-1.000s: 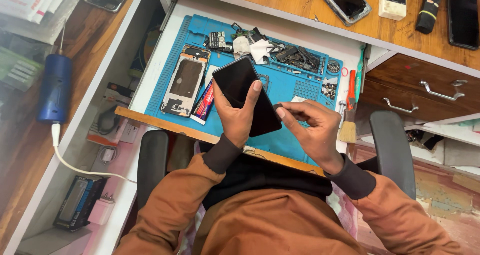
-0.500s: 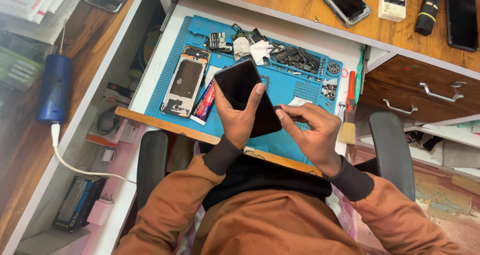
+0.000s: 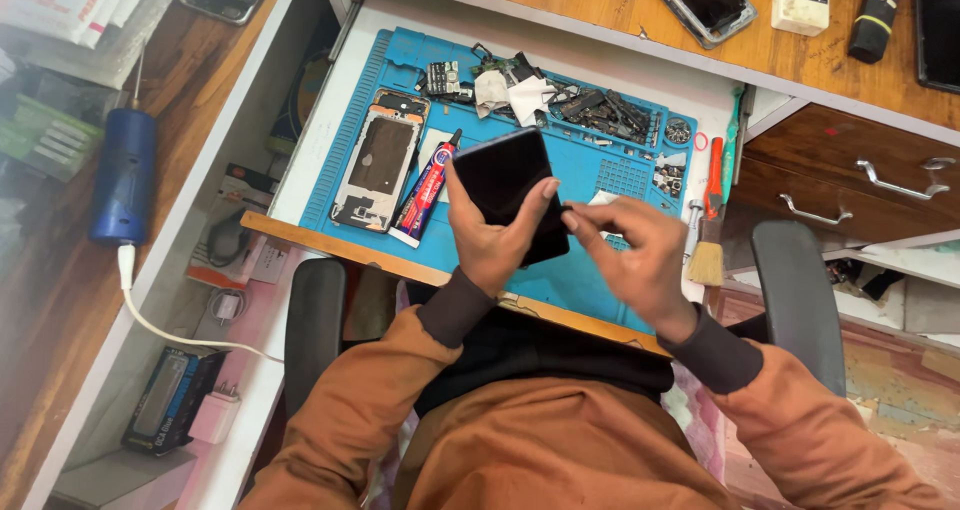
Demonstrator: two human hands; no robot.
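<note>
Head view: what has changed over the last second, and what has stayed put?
The right hand has shifted slightly up toward the edge of the black rectangular phone, fingertips now near the left thumb. The left hand keeps gripping the phone above the blue silicone repair mat. The opened phone back frame and glue tube lie unmoved.

Blue work mat [image 3: 620, 185] on the pull-out shelf [image 3: 330, 255] — phone frame [image 3: 378, 160], glue tube [image 3: 425, 190], brush [image 3: 708, 255]

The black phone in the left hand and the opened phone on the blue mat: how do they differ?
The black phone is held tilted above the blue mat in the left hand, its dark face closed. The opened phone lies flat on the mat, untouched, pale insides exposed. Both are slim rectangles of similar size.
</note>
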